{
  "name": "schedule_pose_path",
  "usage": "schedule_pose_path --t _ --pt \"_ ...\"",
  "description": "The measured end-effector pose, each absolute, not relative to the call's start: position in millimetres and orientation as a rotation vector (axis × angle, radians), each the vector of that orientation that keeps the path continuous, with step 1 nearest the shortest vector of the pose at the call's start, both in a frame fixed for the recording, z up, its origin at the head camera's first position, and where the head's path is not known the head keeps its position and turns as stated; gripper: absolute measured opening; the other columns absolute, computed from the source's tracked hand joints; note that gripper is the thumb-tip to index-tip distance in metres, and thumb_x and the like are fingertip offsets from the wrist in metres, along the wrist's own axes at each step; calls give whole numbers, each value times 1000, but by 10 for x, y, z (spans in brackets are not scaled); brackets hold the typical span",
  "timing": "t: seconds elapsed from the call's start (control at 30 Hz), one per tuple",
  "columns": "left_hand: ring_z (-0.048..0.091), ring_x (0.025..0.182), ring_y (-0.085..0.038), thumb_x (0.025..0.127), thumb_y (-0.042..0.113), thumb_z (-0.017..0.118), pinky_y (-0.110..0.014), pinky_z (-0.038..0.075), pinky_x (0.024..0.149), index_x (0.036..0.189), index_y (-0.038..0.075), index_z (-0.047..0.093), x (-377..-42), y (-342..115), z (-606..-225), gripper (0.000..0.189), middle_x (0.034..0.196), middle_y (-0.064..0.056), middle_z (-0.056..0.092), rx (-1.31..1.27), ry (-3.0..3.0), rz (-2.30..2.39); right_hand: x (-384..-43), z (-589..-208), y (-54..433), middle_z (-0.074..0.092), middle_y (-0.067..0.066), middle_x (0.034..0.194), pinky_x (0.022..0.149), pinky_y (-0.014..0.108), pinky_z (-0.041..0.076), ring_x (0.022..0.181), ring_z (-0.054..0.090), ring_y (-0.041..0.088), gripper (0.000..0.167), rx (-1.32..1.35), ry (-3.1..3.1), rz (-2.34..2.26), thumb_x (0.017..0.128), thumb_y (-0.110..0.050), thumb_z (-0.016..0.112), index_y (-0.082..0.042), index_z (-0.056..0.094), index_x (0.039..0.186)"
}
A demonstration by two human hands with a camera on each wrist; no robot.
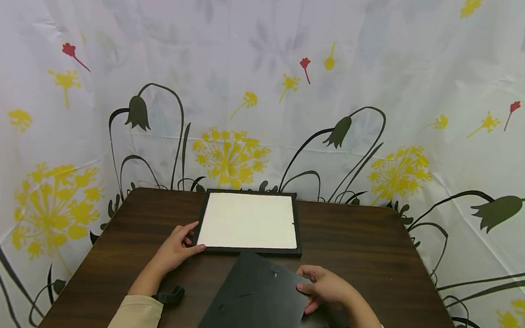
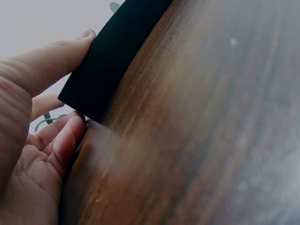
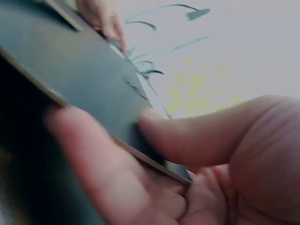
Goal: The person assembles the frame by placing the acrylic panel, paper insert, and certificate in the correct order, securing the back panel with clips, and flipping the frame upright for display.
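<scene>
Left hand (image 1: 177, 249): half-spread fingers hold the corner of a black rectangular frame (image 1: 221, 250), its flat cream panel (image 1: 249, 221) right of them. Right hand (image 1: 327, 288): thumb and fingers, nearly together, pinch a thin dark-grey board (image 1: 260, 302), extending leftward from them.

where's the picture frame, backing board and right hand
Black picture frame (image 1: 230, 250): head view, on its near rail.
Dark backing board (image 1: 258, 304): head view, on its flat face.
Right hand (image 1: 324, 287): head view, near the thumb's base.

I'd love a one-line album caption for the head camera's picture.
A left hand grips a black frame on a brown table while the right hand holds a dark panel.
</scene>
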State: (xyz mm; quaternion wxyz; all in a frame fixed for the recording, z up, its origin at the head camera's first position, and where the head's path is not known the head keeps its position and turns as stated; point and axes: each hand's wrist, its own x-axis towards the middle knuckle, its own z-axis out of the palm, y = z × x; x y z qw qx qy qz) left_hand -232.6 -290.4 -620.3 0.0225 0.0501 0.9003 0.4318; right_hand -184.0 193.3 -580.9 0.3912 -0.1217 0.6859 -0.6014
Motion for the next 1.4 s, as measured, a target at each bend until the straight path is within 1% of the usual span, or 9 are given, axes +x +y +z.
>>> schedule_pose_path --t 0.17,0.27,0.43,0.53,0.73,0.83,1.07,1.23,1.4 --pt "52 101 -21 94 48 85 -27 47 77 168 10 40 -2326 -2905 -6195 94 136 -16 51 147 2803 1320 -1805 -5728 2101 52 25 141 61 30 64 65 79 19 34 -407 1695 -1484 107 -13 70 11 52 123" --pt "53 99 -21 94 50 85 -27 47 76 169 11 39 -2321 -2909 -6195 96 136 -15 53 133 2800 1314 -1798 -5716 2165 59 30 133 62 30 64 68 80 19 35 -449 1659 -1482 107 -11 69 11 53 129" --pt "52 97 -21 95 51 84 -30 46 77 170 11 36 -2306 -2912 -6212 98 131 -14 55 124 2772 1311 -1810 -5753 2258 74 16 105 64 31 65 70 81 18 36 -491 1613 -1559 109 -7 63 12 50 137" --pt "52 99 -21 95 50 84 -31 46 78 170 11 37 -2298 -2906 -6221 97 130 -14 57 121 2765 1313 -1815 -5765 2342 76 12 105 66 33 66 73 81 20 37 -526 1602 -1618 111 -6 60 14 46 137" --pt "53 102 -22 95 51 84 -32 47 78 170 11 38 -2317 -2896 -6251 97 137 -15 56 133 2780 1303 -1824 -5719 2467 76 13 109 72 35 67 78 82 21 37 -530 1613 -1736 113 -5 56 16 40 138" --pt "55 101 -22 94 51 84 -29 48 76 169 11 39 -2317 -2896 -6248 96 140 -16 56 130 2785 1303 -1835 -5736 2491 75 11 109 74 36 67 80 82 21 34 -508 1635 -1806 113 -6 56 12 41 138" --pt "59 107 -23 95 50 84 -30 51 79 168 9 40 -2301 -2891 -6230 95 156 -16 51 143 2801 1292 -1863 -5842 2522 67 1 101 80 39 67 82 83 22 18 -374 1704 -1985 113 -8 57 -10 52 130" --pt "61 106 -23 94 49 85 -33 52 82 167 8 41 -2294 -2866 -6236 95 157 -17 52 162 2820 1274 -1887 -5910 2516 77 4 105 83 40 67 86 82 21 17 -300 1748 -2077 114 -9 56 -9 53 130" --pt "63 107 -25 94 49 86 -37 54 87 167 7 42 -2292 -2833 -6218 95 157 -17 53 154 2845 1252 -1906 -5937 2456 79 3 106 84 41 67 90 82 20 18 -177 1785 -2184 112 -9 60 -9 53 129"
